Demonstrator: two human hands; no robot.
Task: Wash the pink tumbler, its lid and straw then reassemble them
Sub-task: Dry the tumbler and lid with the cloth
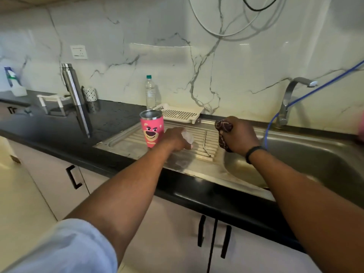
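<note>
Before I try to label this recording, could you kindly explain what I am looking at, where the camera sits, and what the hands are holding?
There is no robot here: a person works with bare hands, and the one picture comes from a camera worn on the head, looking forward and down at a kitchen counter. The left hand holds a clear lid above the steel draining board. The right hand grips a dark patterned cloth by the edge of the sink. The pink tumbler stands upright and open on the board, and the bent metal straw lies on the ridges between the hands. Behind are a white rack, a plastic bottle and a steel flask; the tap is on the right.
</note>
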